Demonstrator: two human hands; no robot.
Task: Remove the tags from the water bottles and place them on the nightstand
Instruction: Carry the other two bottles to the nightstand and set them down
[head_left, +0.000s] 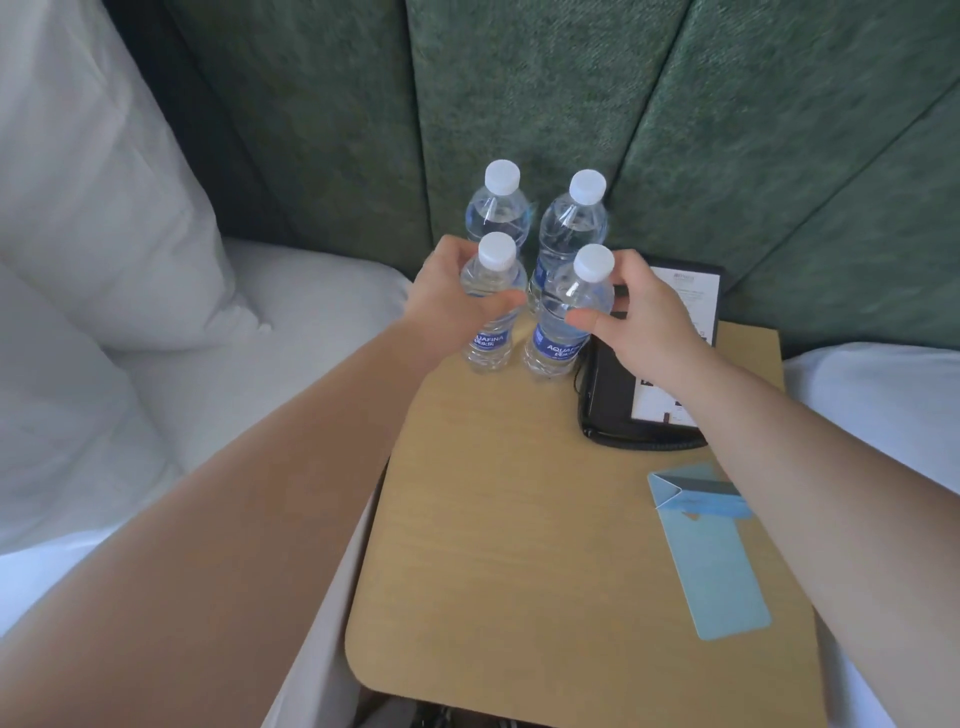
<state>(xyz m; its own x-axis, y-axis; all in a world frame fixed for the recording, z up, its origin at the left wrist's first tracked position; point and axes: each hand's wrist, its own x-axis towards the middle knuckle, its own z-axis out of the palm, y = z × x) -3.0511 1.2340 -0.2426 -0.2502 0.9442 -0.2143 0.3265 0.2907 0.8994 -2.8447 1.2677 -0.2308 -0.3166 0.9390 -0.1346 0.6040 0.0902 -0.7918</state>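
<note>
Four water bottles stand on the nightstand (519, 519) near the green headboard, 2 at back, 2 in front. No tags visible on any neck. Light-blue tags (711, 545) lie flat at the nightstand's right, well apart from bottles. Left hand (452, 296) is wrapped round the front-left bottle (491, 306); right hand (639, 317) pinches the front-right bottle (569, 317), thumb & fingers curled on it. Looks nearly done, prob. just setting down the last 2.
</note>
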